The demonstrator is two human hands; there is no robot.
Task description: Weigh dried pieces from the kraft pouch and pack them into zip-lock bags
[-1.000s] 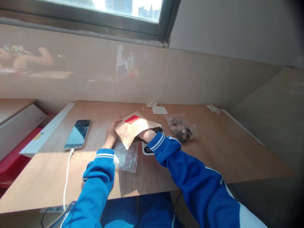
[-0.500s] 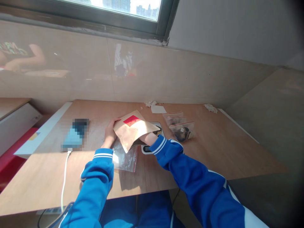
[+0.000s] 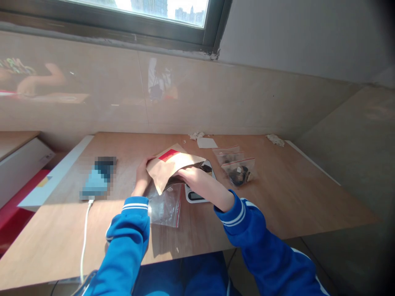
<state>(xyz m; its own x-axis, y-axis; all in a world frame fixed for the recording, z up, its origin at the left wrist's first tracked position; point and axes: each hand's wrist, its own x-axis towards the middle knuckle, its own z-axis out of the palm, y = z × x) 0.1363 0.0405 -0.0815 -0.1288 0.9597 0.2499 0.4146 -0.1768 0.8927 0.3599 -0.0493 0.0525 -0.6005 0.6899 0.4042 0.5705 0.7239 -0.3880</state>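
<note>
A brown kraft paper bag [image 3: 173, 164] with a red label is tilted above the table, its mouth facing right and toward me. My left hand [image 3: 142, 174] grips the bag's left side. My right hand [image 3: 188, 174] reaches into the open mouth; its fingers are hidden inside, so I cannot see what they touch. Partly under the bag stands a small white kitchen scale [image 3: 194, 197] with a dark display, and something dark rests on its platform. A clear zip bag [image 3: 166, 207] lies flat below the paper bag, in front of my left hand.
Zip bags, one with dark dried pieces [image 3: 239, 174], lie right of the scale. Behind are a white paper slip [image 3: 207, 142] and crumpled tissues [image 3: 275, 140]. A blurred phone [image 3: 98, 176] with a white cable [image 3: 84, 238] lies at left. A tiled wall [image 3: 185, 98] closes the back.
My right hand has drawn partly back out of the paper bag, showing more wrist and forearm. The bag has tipped slightly, while my left hand keeps its hold.
</note>
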